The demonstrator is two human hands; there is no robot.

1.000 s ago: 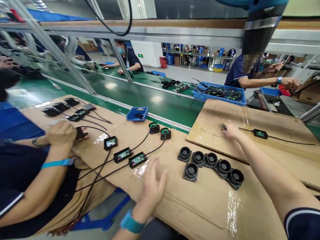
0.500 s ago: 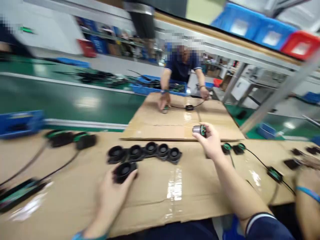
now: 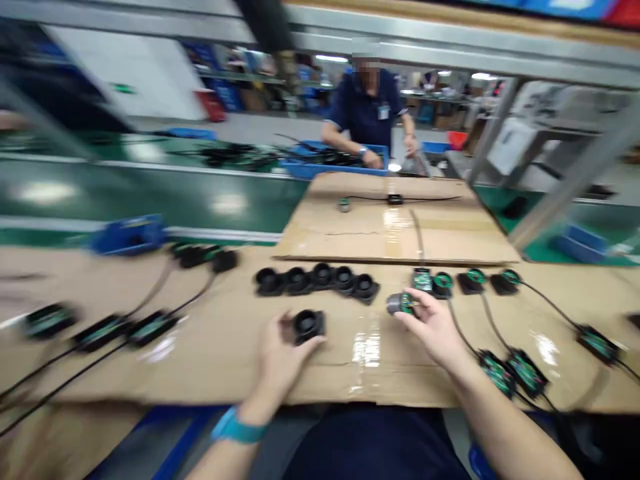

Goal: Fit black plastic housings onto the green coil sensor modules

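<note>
My left hand (image 3: 280, 357) grips a black plastic housing (image 3: 307, 325) with a round opening, held above the cardboard-covered bench (image 3: 220, 360). Between the thumb and fingers of my right hand (image 3: 435, 327) is a grey cylindrical part with a green circuit board (image 3: 400, 304), tilted on its side. The two held pieces are apart. Just beyond my left hand, several matching black housings (image 3: 323, 275) stand in a curved row. To the right of my right hand lie black housings with green boards (image 3: 473, 279), some with cables attached.
A raised cardboard sheet (image 3: 350, 230) holds a cabled part (image 3: 395, 199). Behind it, a person (image 3: 367, 113) reaches into a blue bin (image 3: 310, 167). Cabled open boxes with boards (image 3: 153, 327) lie at left. A metal post (image 3: 575, 160) slants at right; a shelf (image 3: 450, 40) crosses overhead.
My right hand has come down and nearer with the grey part; both hands are closer together. The view has shifted. The person opposite let go of the cabled part and reached into the bin.
</note>
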